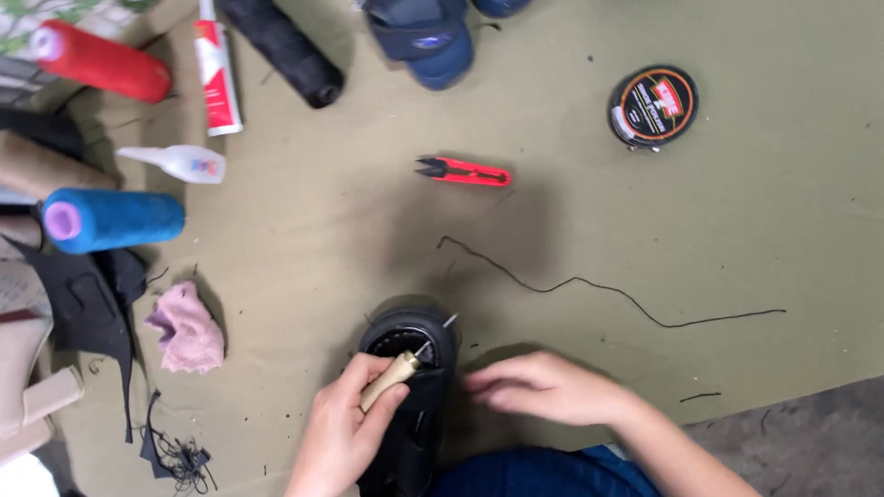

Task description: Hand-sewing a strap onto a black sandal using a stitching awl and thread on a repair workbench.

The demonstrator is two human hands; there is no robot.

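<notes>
Low in the head view, a black shoe (412,387) is kept toe-up on the olive cloth-covered counter (737,230), just in front of the person's blue-clad lap. A wooden-handled awl (391,378) is gripped in the closed fingers of the left hand (345,433), its metal tip pressed at the rim of the shoe's opening, seemingly so that the point can be driven through the edge. The right hand (543,387) is laid flat beside the shoe, fingers loosely extended and nothing held; it appears placed to steady the work. A loose black thread (599,287) is trailed across the cloth beyond the shoe. Red thread snips (463,171) and a round black tin (652,107) are left farther off, while a blue thread spool (112,220), a red spool (99,61) and a pink rag (187,328) are kept to the left.
</notes>
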